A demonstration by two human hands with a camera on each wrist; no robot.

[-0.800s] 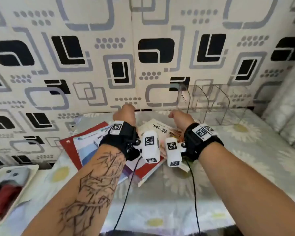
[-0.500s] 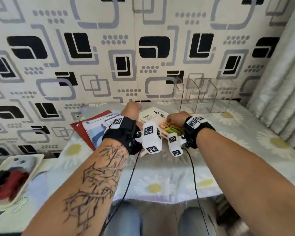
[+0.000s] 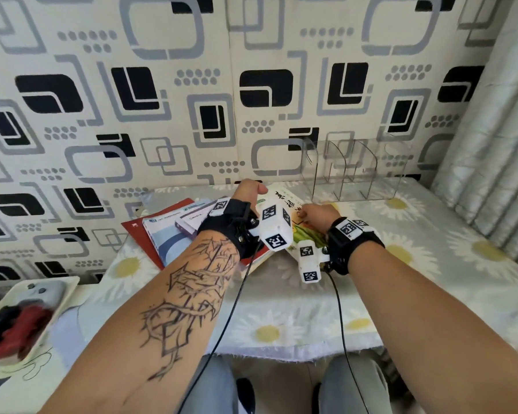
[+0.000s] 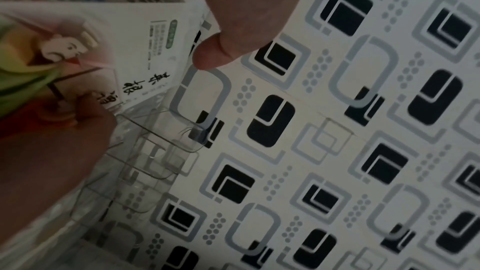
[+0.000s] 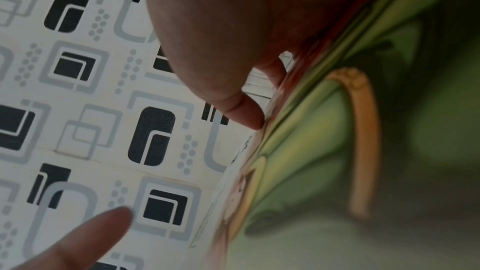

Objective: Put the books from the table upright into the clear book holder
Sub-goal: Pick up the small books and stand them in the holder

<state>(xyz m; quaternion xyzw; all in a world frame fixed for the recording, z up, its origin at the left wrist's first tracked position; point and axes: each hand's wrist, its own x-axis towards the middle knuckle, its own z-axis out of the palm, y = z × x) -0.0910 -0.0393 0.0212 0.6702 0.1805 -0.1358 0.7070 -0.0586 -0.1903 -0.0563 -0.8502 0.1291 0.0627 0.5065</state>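
A white and green book (image 3: 295,210) with black characters is tilted up off the table, near the middle. My left hand (image 3: 251,189) grips its far left corner; the left wrist view shows the thumb (image 4: 213,54) at the cover's edge (image 4: 145,48). My right hand (image 3: 311,212) grips its right side, fingers (image 5: 244,114) on the green cover (image 5: 311,130). The clear book holder (image 3: 353,171) stands empty against the wall just right of the book, and its dividers (image 4: 161,151) show in the left wrist view. A pile of other books (image 3: 168,231), red and blue-white, lies to the left.
A daisy-print cloth (image 3: 416,264) covers the table, whose front edge runs above my knees. A white tray (image 3: 21,318) with red and black items sits low on the left. A pale curtain (image 3: 491,144) hangs on the right, and the patterned wall is close behind.
Both hands have raised the white and green book off the pile and carried it slightly right, toward the holder. My head has drawn back, so the table's front edge and my knees now show.
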